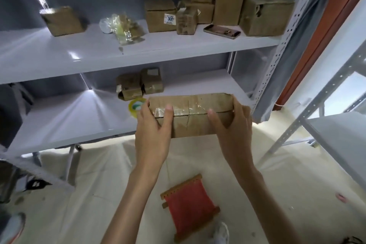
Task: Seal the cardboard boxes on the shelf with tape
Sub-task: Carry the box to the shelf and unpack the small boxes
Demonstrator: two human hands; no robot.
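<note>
Both hands gripping long cardboard box (191,116) at lower shelf (69,121) front edge: left hand (153,125) clasping left end, right hand (232,125) clasping right end. Tape roll (136,106) lying just left.

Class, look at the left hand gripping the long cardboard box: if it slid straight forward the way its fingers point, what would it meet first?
Probably the roll of tape lying on the lower shelf just beyond the left hand; the small boxes sit further back. Depth is uncertain.

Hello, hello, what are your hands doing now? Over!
Left hand and right hand grip long box. Seam taped. Tape roll behind. Nothing blocking.
</note>
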